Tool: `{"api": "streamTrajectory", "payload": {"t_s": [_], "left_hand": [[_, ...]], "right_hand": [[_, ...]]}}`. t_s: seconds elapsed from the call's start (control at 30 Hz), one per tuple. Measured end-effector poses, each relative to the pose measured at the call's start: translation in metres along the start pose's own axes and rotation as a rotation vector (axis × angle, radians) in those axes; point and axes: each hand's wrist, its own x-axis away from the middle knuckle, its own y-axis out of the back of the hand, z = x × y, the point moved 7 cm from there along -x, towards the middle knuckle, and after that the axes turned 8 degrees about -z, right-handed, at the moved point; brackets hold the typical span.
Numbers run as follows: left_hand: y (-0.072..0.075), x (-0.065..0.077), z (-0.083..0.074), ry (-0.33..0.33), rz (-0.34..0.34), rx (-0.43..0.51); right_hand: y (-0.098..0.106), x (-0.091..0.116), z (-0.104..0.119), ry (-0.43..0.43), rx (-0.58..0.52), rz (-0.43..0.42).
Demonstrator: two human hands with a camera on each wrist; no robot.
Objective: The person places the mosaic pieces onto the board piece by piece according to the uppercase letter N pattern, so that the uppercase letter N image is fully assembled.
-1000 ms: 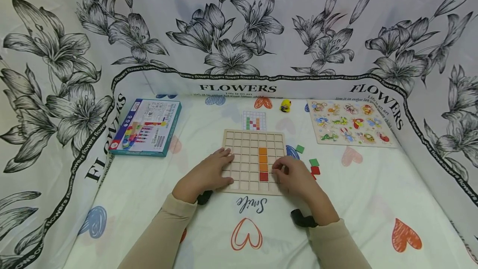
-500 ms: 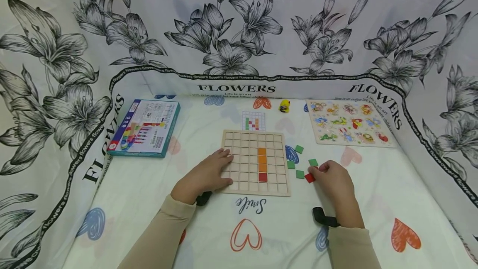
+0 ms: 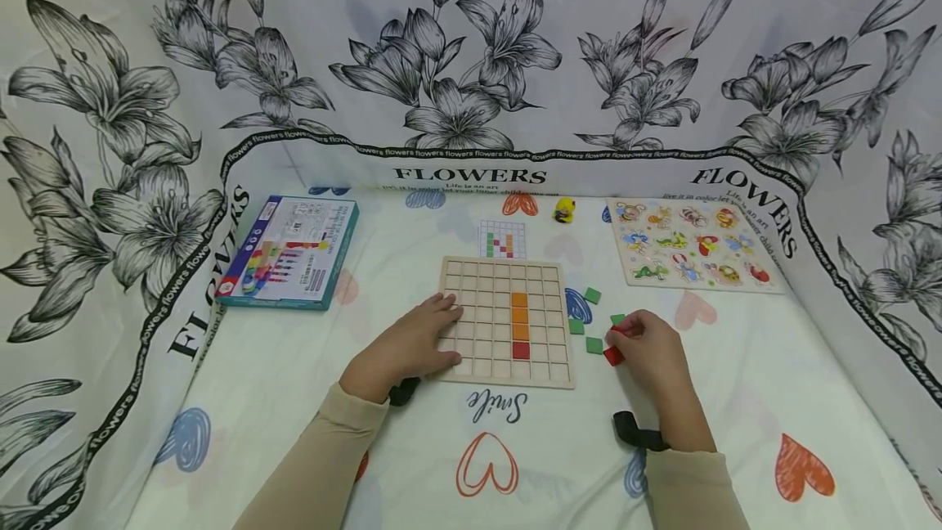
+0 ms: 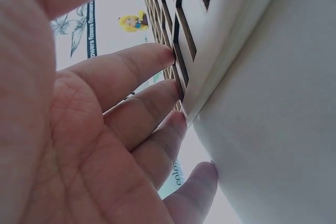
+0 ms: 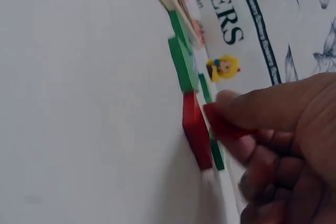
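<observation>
A wooden grid board (image 3: 477, 301) lies flat, with a column of orange tiles (image 3: 519, 316) and one red tile (image 3: 521, 350) below them in its cells. Along its left edge my left hand (image 3: 405, 342) rests, fingers extended; in the left wrist view the fingertips (image 4: 167, 55) touch the board's side. To the right of the board, my right hand (image 3: 653, 350) pinches a red square tile (image 5: 226, 123) between thumb and fingers. Just under it another red tile (image 3: 613, 357) lies on the cloth, beside several green tiles (image 3: 594, 345).
Behind the board lies a small pattern card (image 3: 502, 240) with coloured squares. A yellow toy figure (image 3: 564, 209) stands farther back. An insect puzzle board (image 3: 695, 244) is at the back right, a teal-edged box (image 3: 290, 252) at the left. Flower-printed fabric (image 3: 471, 64) surrounds the table.
My right hand has moved right, from the board's right edge to the loose tiles, and now pinches a red tile. My left hand stays on the board.
</observation>
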Motion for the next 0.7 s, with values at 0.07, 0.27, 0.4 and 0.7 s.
{"api": "streamTrajectory", "payload": {"t_s": [0.07, 0.27, 0.4, 0.7], "left_hand": [[0.001, 0.000, 0.000, 0.001, -0.002, -0.002], [0.002, 0.001, 0.003, 0.007, -0.010, -0.012], [0.002, 0.001, 0.003, 0.005, -0.016, -0.006], [0.002, 0.001, 0.000, 0.007, -0.003, 0.004]], "right_hand": [[-0.003, 0.003, 0.017, 0.044, -0.048, -0.020], [-0.036, 0.020, 0.086, 0.319, -0.099, 0.054], [-0.060, 0.023, 0.121, 0.420, -0.082, 0.126], [-0.092, 0.018, 0.146, 0.470, 0.041, 0.206]]}}
